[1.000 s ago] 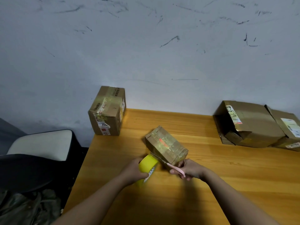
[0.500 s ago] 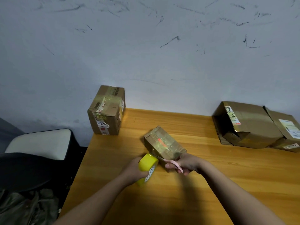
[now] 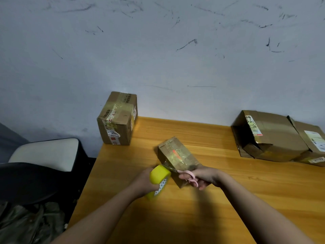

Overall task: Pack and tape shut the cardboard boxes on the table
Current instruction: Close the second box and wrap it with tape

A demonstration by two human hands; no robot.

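The left hand [image 3: 146, 182] holds the yellow tape roll [image 3: 159, 174]. The right hand [image 3: 204, 176] grips pink scissors [image 3: 186, 174], right against the small box [image 3: 177, 159]. 4 boxes in all, 1 roll.

Left hand [image 3: 146, 180]: fingers hidden behind yellow tape roll [image 3: 159, 175]; the grip itself is out of sight. Roll's lower edge is partly covered by the wrist.

Scissors [image 3: 182, 172]: pink handles mostly buried in right hand [image 3: 204, 176]; blade tips too thin and dark to tell whether open or closed.

Small taped box [image 3: 176, 155]: near end covered by right hand and scissors.

Rightmost box [image 3: 314, 138] cut off by the frame edge; label print unreadable.

Counter [image 3: 228, 199]: right and near edges run out of frame.

Label text on left box [image 3: 117, 118] mostly illegible.
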